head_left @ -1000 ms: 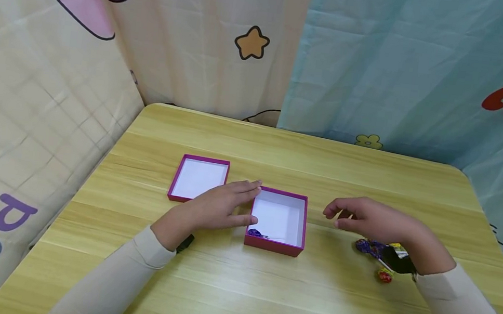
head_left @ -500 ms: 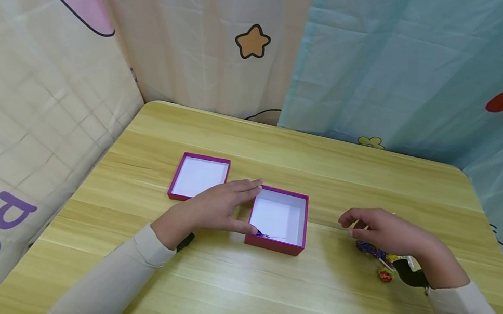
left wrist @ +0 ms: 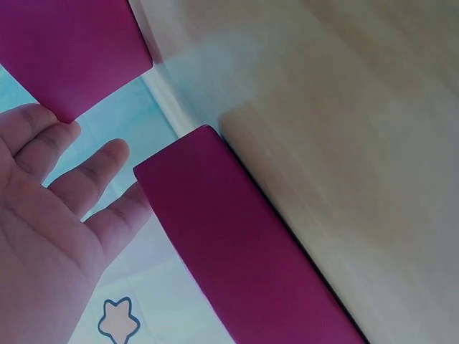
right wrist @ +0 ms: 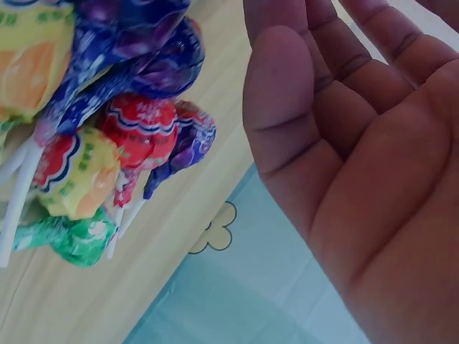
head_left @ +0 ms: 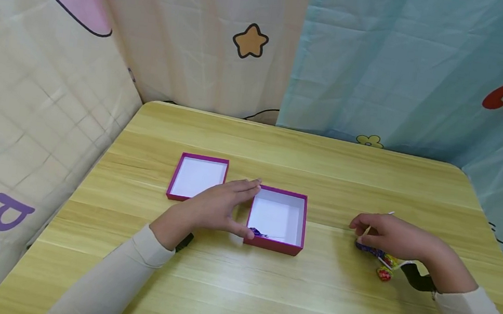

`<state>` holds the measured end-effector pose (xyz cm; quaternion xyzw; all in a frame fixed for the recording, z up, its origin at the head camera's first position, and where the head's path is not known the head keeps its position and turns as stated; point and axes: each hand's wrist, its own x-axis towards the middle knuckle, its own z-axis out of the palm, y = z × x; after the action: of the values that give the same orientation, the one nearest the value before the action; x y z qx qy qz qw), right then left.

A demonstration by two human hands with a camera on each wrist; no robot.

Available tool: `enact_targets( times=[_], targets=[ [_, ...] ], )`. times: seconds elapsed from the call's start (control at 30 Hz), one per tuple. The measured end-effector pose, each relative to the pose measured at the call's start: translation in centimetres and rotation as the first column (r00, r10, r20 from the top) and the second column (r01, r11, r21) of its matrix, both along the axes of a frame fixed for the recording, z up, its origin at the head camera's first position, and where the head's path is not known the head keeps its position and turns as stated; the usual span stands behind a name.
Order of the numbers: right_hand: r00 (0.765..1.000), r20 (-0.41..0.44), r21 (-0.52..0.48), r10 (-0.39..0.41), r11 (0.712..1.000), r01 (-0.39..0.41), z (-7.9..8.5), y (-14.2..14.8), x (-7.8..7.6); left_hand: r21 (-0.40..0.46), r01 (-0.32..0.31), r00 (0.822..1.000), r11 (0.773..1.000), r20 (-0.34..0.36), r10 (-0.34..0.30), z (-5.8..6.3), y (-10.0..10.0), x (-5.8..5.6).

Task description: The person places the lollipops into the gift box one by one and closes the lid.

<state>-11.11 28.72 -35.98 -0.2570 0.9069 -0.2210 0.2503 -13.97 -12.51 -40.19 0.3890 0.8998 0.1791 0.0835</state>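
Note:
My left hand point(head_left: 222, 206) rests along the left side of a magenta box point(head_left: 272, 246), thumb at its front corner and fingers at its back corner. In the left wrist view, fingertips touch the magenta wall point(left wrist: 79, 50). Inside the box lies a purple-wrapped lollipop point(head_left: 255, 232). My right hand point(head_left: 401, 241) hovers over a pile of lollipops with its fingers loosely bent, partly covering them. A red-wrapped lollipop point(head_left: 384, 273) shows at the pile's front. In the right wrist view, purple, yellow, green and red lollipops point(right wrist: 143, 129) lie beside the thumb, and the hand holds nothing.
The box's shallow magenta lid point(head_left: 199, 176) lies inside up, left of the box and partly behind my left hand. All of it is on a wooden table point(head_left: 235, 291). Printed curtains point(head_left: 200, 40) hang along the table's back and sides.
My right hand has moved right and toward me, from beside the box to over the lollipops. The left hand stays at the box, its thumb shifting slightly down to the front corner.

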Motion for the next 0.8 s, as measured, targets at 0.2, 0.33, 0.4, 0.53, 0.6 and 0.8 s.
enact_targets(
  times=[0.2,0.33,0.4,0.53,0.6,0.8],
  targets=[
    [1.000,-0.010,0.038,-0.025,0.999,0.026,-0.16,0.44,0.11,-0.012,-0.005,1.000,1.000,-0.008,0.004,0.08,0.11,0.06],
    [0.999,-0.004,0.049,-0.035,0.998,0.035,-0.20,0.58,0.20,-0.023,-0.011,1.000,1.000,-0.008,0.011,0.27,0.21,0.15],
    [0.999,-0.001,0.050,-0.038,0.998,0.038,-0.26,0.60,0.23,-0.028,-0.013,1.000,1.000,-0.006,0.013,0.35,0.23,0.19],
    [0.999,0.007,0.056,-0.044,0.997,0.044,-0.43,0.64,0.26,-0.034,-0.015,1.000,0.999,-0.005,0.014,0.36,0.33,0.24],
    [0.999,0.010,0.058,-0.050,0.997,0.049,-0.49,0.62,0.30,-0.034,-0.016,1.000,0.999,-0.005,0.016,0.31,0.37,0.24],
    [0.998,-0.042,0.083,-0.038,0.996,0.042,-0.92,0.44,0.43,-0.038,-0.016,1.000,0.999,-0.009,0.016,0.24,0.35,0.19]
  ],
)
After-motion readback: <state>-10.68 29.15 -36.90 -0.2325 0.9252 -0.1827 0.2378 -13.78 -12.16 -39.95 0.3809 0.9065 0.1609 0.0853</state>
